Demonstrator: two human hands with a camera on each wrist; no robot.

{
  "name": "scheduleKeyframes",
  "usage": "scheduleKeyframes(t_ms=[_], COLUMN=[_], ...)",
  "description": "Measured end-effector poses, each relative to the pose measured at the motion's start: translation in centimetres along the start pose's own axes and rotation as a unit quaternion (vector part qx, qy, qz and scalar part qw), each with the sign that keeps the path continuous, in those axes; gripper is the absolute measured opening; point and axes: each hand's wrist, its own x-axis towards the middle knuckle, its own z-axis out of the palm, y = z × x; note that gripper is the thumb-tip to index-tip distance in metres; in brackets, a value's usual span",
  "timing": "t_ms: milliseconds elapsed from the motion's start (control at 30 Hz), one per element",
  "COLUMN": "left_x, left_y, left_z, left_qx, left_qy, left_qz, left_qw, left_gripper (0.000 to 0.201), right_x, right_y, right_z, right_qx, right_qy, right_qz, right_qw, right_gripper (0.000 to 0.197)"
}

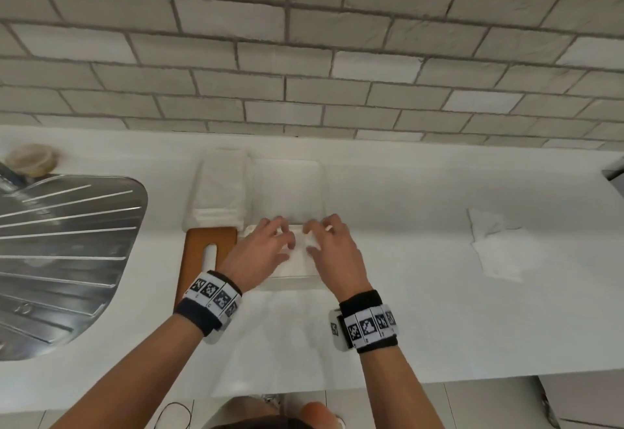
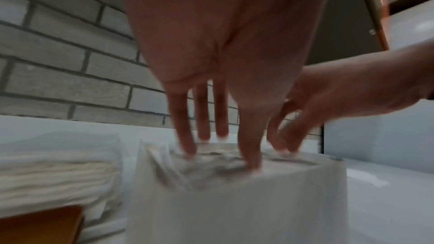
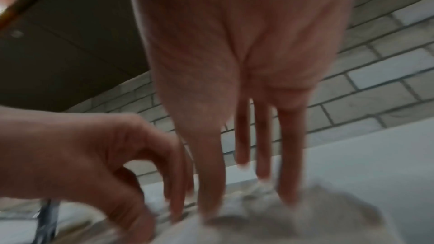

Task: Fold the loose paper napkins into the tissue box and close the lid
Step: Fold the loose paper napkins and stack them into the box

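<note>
A white tissue box [image 1: 293,275] stands on the counter, its top open, with white napkins [image 2: 211,164] lying in it. Both hands are over it. My left hand [image 1: 282,239] presses the napkins down with straight fingers [image 2: 187,144]. My right hand [image 1: 317,236] presses beside it, fingertips [image 3: 287,192] on the crumpled paper [image 3: 293,225]. Neither hand grips anything. A brown wooden lid [image 1: 202,253] with a slot lies flat just left of the box. One loose napkin [image 1: 496,246] lies crumpled far to the right.
A stack of folded napkins [image 1: 219,188] and a flat white sheet [image 1: 287,188] lie behind the box, near the brick wall [image 1: 304,57]. A steel sink drainboard [image 1: 60,253] fills the left. The white counter [image 1: 422,310] ends at the near edge.
</note>
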Motion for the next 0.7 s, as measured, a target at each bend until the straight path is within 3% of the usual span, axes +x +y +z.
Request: scheduleKeyframes(t_ms=[67, 100, 267, 333, 400, 467, 500, 600, 633, 700], left_x=[1.1, 1.6, 2.8, 3.1, 3.6, 3.4, 3.5, 3.3, 3.4, 3.9], left_y=[-0.5, -0.7, -0.5, 0.4, 1.4, 2.0, 2.0, 4.5, 6.4, 10.6], left_z=[-0.8, -1.3, -1.7, -1.3, -2.4, -3.6, -3.6, -4.3, -4.6, -3.6], left_qx=[0.014, 0.029, 0.209, 0.283, 0.291, 0.221, 0.155, 0.028, -0.045, -0.206], left_qy=[-0.145, -0.186, -0.274, -0.303, -0.335, -0.308, -0.264, -0.114, -0.056, 0.049], left_qz=[-0.002, -0.002, 0.017, 0.042, 0.033, 0.002, -0.032, -0.080, -0.078, -0.092], left_qw=[0.989, 0.982, 0.939, 0.909, 0.895, 0.925, 0.951, 0.990, 0.994, 0.973], left_gripper=[0.027, 0.033, 0.043, 0.049, 0.045, 0.030, 0.029, 0.027, 0.022, 0.016], right_x=[1.2, 1.7, 2.6, 2.3, 1.6, 0.8, 0.1, -3.2, -4.5, -7.5], right_y=[0.1, 0.3, 0.9, 0.5, 0.8, 1.9, 2.7, 5.8, 7.2, 10.5], right_z=[0.4, 0.4, -0.4, 0.0, -0.1, -1.3, -2.2, -4.3, -4.9, -6.4], right_qx=[-0.025, -0.026, -0.036, -0.056, -0.045, -0.029, -0.012, 0.110, 0.156, 0.241], right_qy=[-0.142, -0.184, -0.208, -0.217, -0.207, -0.175, -0.146, -0.018, 0.018, 0.077], right_qz=[-0.003, 0.002, 0.027, 0.019, 0.013, 0.000, -0.009, -0.010, 0.004, 0.044], right_qw=[0.990, 0.983, 0.977, 0.974, 0.977, 0.984, 0.989, 0.994, 0.988, 0.966], right_gripper=[0.049, 0.054, 0.047, 0.061, 0.067, 0.061, 0.057, 0.030, 0.022, 0.009])
